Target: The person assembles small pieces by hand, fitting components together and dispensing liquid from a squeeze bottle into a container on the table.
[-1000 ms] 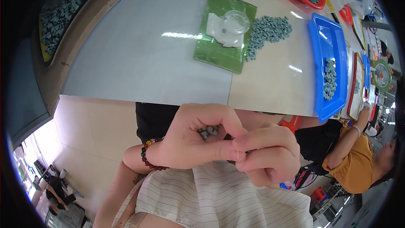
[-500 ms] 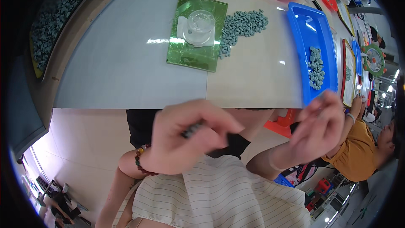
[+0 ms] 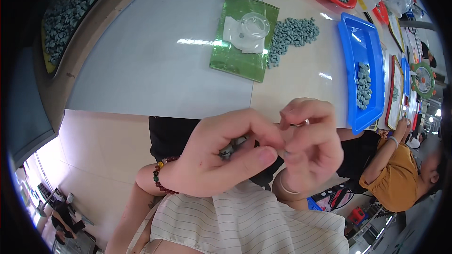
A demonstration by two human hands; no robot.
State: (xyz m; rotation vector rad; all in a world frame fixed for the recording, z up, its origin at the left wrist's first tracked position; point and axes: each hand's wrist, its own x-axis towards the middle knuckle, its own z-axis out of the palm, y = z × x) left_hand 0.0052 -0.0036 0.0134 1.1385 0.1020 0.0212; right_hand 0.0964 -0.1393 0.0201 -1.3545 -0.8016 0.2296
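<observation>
My left hand point(image 3: 230, 153) is curled just off the table's near edge, with several small grey-green stones point(image 3: 227, 151) in its palm. A beaded bracelet circles that wrist. Against the left thumb and forefinger come the bent fingertips of my right hand point(image 3: 314, 143). Between the fingertips of both hands is a tiny piece, mostly hidden, that I cannot make out. Beyond them lies a green glass slab point(image 3: 230, 64), bearing a clear round dish point(image 3: 254, 25) on a white patch. Touching the slab's right side is a spread heap of grey-green stones point(image 3: 294, 35).
A blue tray point(image 3: 349, 51) to the right holds a small pile of stones. A red tray point(image 3: 347, 2) full of stones stands at the back. More stones fill a bin point(image 3: 70, 14) at the far left. At the right sits another person point(image 3: 393, 174) in mustard clothing.
My right hand has come left from near the blue tray, and its fingertips now meet my left hand's. The view has turned slightly, so the table things appear further right.
</observation>
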